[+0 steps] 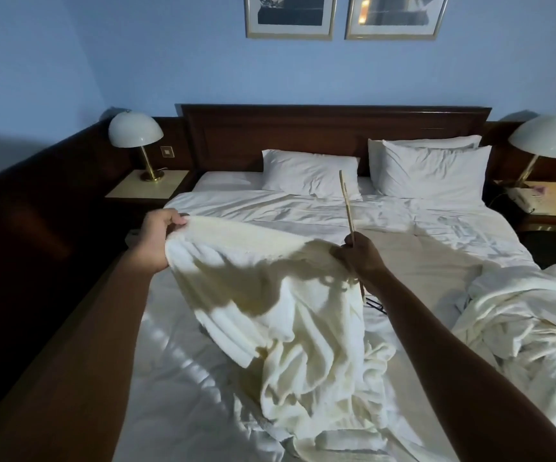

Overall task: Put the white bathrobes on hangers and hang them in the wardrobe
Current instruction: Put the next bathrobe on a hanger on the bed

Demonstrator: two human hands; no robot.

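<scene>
Hard to see much of the thin pale wooden hanger (348, 208): only its edge shows, a skinny stick running from the right hand (363, 258) up toward the headboard, long axis pointing away from the camera and leaning slightly left. Its lower end pokes out under the wrist, and a dark bit by it could be the hook, can't really tell. The right hand is curled tight around the hanger and seems to be pinching a bit of the robe too, though shadow hides the fingers.

Two white terry bathrobes: one (270, 295) is held up over the middle of the white-sheeted bed (176, 378), its top edge stretched between both hands, the rest draping down and pooling on the sheet. The left hand (160, 231) grips its upper left corner, fingers folded over the cloth. The second robe (520, 321) lies crumpled at the right side of the bed, partly cut off by the frame.

Three white pillows (310, 175) at the headboard, two dome lamps (135, 130), two framed pictures (290, 15) cropped at the top.
</scene>
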